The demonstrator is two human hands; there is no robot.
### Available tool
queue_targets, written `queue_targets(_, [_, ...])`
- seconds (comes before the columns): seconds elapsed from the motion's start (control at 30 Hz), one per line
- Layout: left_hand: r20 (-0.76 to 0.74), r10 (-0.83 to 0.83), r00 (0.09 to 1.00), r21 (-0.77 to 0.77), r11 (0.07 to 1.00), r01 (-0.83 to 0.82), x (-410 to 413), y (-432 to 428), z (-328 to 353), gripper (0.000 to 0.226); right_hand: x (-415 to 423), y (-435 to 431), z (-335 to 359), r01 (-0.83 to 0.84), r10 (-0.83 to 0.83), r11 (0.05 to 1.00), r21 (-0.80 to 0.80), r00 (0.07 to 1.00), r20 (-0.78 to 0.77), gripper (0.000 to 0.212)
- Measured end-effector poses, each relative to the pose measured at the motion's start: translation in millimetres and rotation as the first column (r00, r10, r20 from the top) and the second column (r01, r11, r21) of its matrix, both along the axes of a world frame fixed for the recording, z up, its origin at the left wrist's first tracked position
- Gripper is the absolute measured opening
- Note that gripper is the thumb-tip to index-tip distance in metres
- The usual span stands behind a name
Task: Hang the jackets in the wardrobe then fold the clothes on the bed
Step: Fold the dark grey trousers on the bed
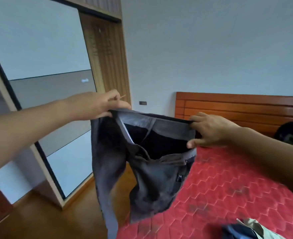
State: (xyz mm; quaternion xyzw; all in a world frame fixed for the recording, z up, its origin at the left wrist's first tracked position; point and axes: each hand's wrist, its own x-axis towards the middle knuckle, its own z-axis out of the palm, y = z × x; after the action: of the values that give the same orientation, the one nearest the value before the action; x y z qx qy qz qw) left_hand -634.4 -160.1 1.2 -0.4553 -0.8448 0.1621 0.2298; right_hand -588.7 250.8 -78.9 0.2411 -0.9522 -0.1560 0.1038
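A pair of dark grey trousers point(142, 169) hangs in the air over the left edge of the bed point(228, 187), which has a red hexagon-patterned cover. My left hand point(97, 105) pinches the waistband at its left end. At the right end, my right hand point(211, 130) grips the same waistband. The waist is stretched open between both hands and the legs dangle down toward the floor. More clothes point(245, 230), blue and beige, lie on the bed at the bottom right, partly cut off by the frame.
A wardrobe point(47, 83) with sliding grey and white panels stands at the left, with a wooden door point(106, 57) beyond it. The wooden headboard point(237, 109) is against the far wall. A dark object point(290, 133) lies by the headboard. The floor point(56, 218) is wood.
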Motion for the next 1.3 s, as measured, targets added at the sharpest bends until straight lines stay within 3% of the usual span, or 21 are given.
queue_targets(0.07, [-0.076, -0.037, 0.996, -0.084, 0.996, 0.030, 10.2, -19.8, 6.4, 0.075, -0.1, -4.7, 7.0, -0.034, 0.036, 0.991, 0.127, 0.999, -0.014, 0.122])
queue_targets(0.13, [-0.092, 0.023, 0.996, -0.192, 0.981, -0.040, 20.7, -29.6, 6.9, 0.076, -1.4, -6.6, 5.8, -0.043, 0.047, 0.978, 0.204, 0.999, -0.015, 0.118])
queue_targets(0.2, [-0.036, 0.196, 0.980, -0.291, 0.936, -0.198, 33.4, -33.6, 3.7, 0.052, -5.7, -6.9, -2.2, -0.065, 0.087, 0.965, 0.253, 0.993, -0.076, 0.102])
queue_targets(0.27, [-0.044, 0.193, 0.980, -0.301, 0.933, -0.197, 35.7, -38.6, -3.1, 0.030, -13.5, -8.3, -10.6, -0.153, 0.201, 0.959, 0.237, 0.961, -0.190, 0.071])
queue_targets(0.37, [-0.042, 0.137, 0.990, -0.194, 0.970, -0.143, 24.6, -54.5, -13.6, 0.019, -24.5, -9.7, -22.9, -0.293, 0.312, 0.950, 0.107, 0.894, -0.321, 0.042])
queue_targets(0.47, [0.110, 0.210, 0.971, 0.027, 0.976, -0.214, 22.7, -63.9, -20.1, 0.021, -20.3, -11.2, -17.2, -0.240, 0.161, 0.934, -0.264, 0.944, -0.289, 0.036])
queue_targets(0.53, [0.284, 0.247, 0.927, 0.237, 0.918, -0.317, 22.7, -69.1, -22.3, 0.024, -21.3, -5.7, -9.6, -0.106, -0.011, 0.822, -0.560, 0.980, -0.201, 0.034])
queue_targets(0.63, [0.524, 0.212, 0.825, 0.430, 0.771, -0.471, 16.8, -77.1, -27.2, 0.027, -21.2, -2.3, 3.5, 0.054, -0.110, 0.470, -0.881, 0.994, 0.002, 0.033])
queue_targets(0.7, [0.574, 0.193, 0.796, 0.459, 0.729, -0.508, 15.1, -75.1, -30.9, 0.029, -18.1, -6.0, 10.0, 0.074, -0.042, 0.198, -0.977, 0.997, 0.067, 0.027])
queue_targets(0.77, [0.583, 0.150, 0.799, 0.491, 0.718, -0.493, 17.2, -69.7, -33.7, 0.039, -13.1, -5.3, 19.3, 0.101, -0.010, 0.046, -0.994, 0.995, 0.101, 0.018])
queue_targets(0.83, [0.548, 0.116, 0.828, 0.512, 0.736, -0.442, 20.5, -64.3, -36.5, 0.038, -10.0, 1.4, 28.0, 0.122, 0.006, 0.037, -0.992, 0.992, 0.123, 0.025])
queue_targets(0.9, [0.431, 0.122, 0.894, 0.470, 0.816, -0.338, 26.0, -59.6, -40.3, 0.036, -10.1, 11.5, 32.2, 0.142, 0.011, 0.058, -0.988, 0.990, 0.143, 0.023])
queue_targets(1.0, [0.206, 0.071, 0.976, 0.288, 0.949, -0.130, 29.6, -59.6, -50.8, 0.041, -11.7, 24.3, 33.5, 0.160, -0.019, 0.071, -0.985, 0.987, 0.159, 0.020])
queue_targets(1.1, [0.133, 0.042, 0.990, 0.074, 0.996, -0.052, 24.5, -61.7, -66.9, 0.043, -10.8, 29.0, 33.3, 0.153, -0.038, 0.091, -0.984, 0.988, 0.150, 0.019])
queue_targets(1.17, [0.182, 0.045, 0.982, 0.162, 0.984, -0.075, 23.8, -56.3, -69.1, 0.039, -10.1, 32.9, 32.9, 0.146, -0.073, 0.109, -0.983, 0.988, 0.139, 0.018])
queue_targets(1.3, [0.400, 0.009, 0.916, 0.446, 0.872, -0.204, 25.2, -35.6, -55.8, 0.026, -7.0, 43.5, 37.2, 0.136, -0.128, 0.128, -0.982, 0.985, 0.120, 0.019])
